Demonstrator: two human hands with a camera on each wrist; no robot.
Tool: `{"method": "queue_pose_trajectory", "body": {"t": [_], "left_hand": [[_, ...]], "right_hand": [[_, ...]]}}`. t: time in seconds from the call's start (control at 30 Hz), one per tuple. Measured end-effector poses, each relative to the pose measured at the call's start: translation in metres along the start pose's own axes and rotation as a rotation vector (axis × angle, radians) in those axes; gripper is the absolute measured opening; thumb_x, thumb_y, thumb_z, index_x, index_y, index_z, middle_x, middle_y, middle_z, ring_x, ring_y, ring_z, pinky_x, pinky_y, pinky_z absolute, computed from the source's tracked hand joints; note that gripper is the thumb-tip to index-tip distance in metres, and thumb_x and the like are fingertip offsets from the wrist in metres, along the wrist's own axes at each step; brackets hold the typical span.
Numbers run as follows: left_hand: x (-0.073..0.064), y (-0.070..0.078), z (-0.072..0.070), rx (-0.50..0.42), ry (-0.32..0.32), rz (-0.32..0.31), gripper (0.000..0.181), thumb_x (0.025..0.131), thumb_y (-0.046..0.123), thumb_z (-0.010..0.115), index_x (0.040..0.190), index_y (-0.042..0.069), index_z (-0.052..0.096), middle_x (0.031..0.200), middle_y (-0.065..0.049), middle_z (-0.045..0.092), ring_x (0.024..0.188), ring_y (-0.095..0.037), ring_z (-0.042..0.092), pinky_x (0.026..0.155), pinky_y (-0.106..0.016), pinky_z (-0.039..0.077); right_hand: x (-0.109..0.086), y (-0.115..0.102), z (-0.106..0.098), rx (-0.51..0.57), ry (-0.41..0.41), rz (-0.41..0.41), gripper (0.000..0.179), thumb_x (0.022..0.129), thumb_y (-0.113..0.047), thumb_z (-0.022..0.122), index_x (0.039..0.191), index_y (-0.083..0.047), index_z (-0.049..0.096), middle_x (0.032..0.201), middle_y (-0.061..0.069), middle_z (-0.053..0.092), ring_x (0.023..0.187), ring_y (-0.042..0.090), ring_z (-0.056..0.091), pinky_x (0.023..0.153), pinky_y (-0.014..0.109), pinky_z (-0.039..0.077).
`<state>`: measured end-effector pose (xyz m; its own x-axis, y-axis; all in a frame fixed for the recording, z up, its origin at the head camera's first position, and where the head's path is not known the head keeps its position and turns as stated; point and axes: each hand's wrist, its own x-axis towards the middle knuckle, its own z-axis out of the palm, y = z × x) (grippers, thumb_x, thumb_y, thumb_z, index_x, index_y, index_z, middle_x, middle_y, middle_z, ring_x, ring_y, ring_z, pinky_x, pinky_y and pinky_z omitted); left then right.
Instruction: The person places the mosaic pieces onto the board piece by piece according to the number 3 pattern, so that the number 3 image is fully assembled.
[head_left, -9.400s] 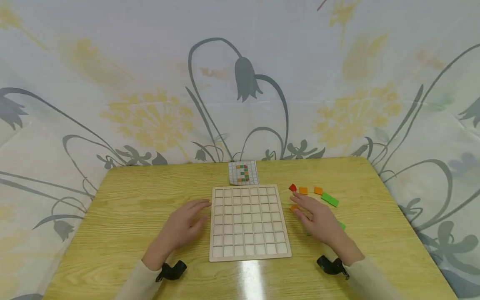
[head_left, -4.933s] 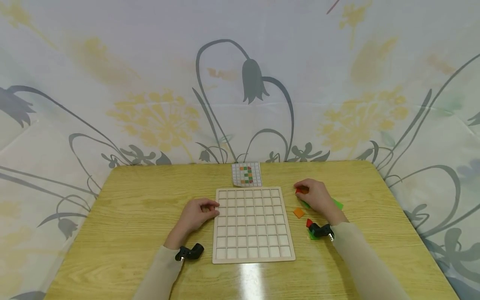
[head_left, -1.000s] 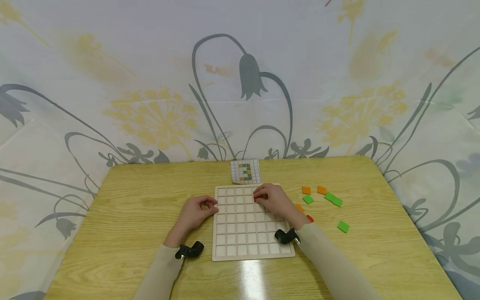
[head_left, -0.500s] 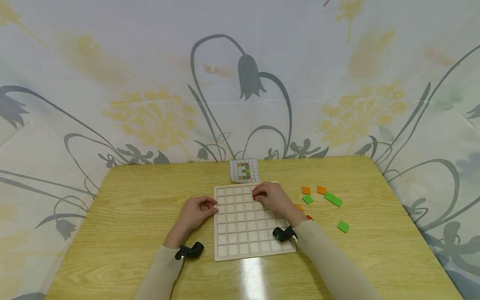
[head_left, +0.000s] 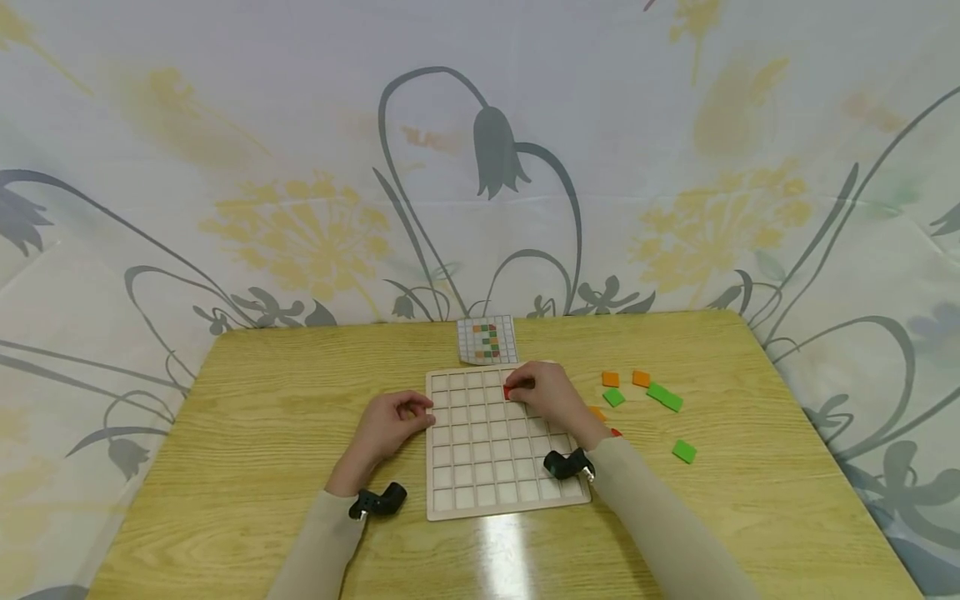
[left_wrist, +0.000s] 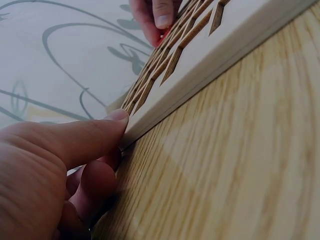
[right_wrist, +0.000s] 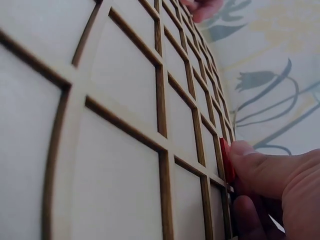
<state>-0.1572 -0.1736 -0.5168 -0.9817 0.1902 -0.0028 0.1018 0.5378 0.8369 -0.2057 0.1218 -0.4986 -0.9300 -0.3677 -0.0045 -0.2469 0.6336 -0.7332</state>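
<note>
In the head view a pale wooden grid board (head_left: 480,454) lies mid-table. My left hand (head_left: 384,425) is at its left edge; in the left wrist view its thumb (left_wrist: 95,135) meets the rim, with the other fingers curled beside it. My right hand (head_left: 547,393) reaches over the board's upper part and pinches a small red tile (head_left: 507,392) at a cell in the second row from the far side. The right wrist view shows the red tile (right_wrist: 227,161) tilted up between thumb and fingers, right at the grid bars. The hand hides the cells under it.
Behind the board lies a pattern card (head_left: 486,340) with coloured squares. To the right are orange tiles (head_left: 611,379), green tiles (head_left: 664,397) and a second red tile (head_left: 617,432), partly covered by the right arm. A floral cloth (head_left: 315,167) hangs behind the table.
My right hand has come from the tiles on the right to over the board with the red tile. My left hand has settled at the left edge. Lately the board has turned slightly.
</note>
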Motion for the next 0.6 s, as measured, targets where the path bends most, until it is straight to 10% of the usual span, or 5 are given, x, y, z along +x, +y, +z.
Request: {"method": "queue_pose_trajectory", "body": {"t": [0.6], "left_hand": [[0.0013,0.0009,0.0007,0.015,0.001,-0.005,0.014,0.087,0.018,0.080,0.100,0.012,0.076,0.078,0.006,0.065,0.059,-0.014,0.052,0.056,-0.028,0.043]], "right_hand": [[-0.0009,0.0028,-0.0041,0.018,-0.016,0.045,0.011,0.088,-0.007,0.076,0.098,-0.009,0.077,0.098,0.000,0.071,0.086,0.015,0.064,0.080,0.036,0.053]]}}
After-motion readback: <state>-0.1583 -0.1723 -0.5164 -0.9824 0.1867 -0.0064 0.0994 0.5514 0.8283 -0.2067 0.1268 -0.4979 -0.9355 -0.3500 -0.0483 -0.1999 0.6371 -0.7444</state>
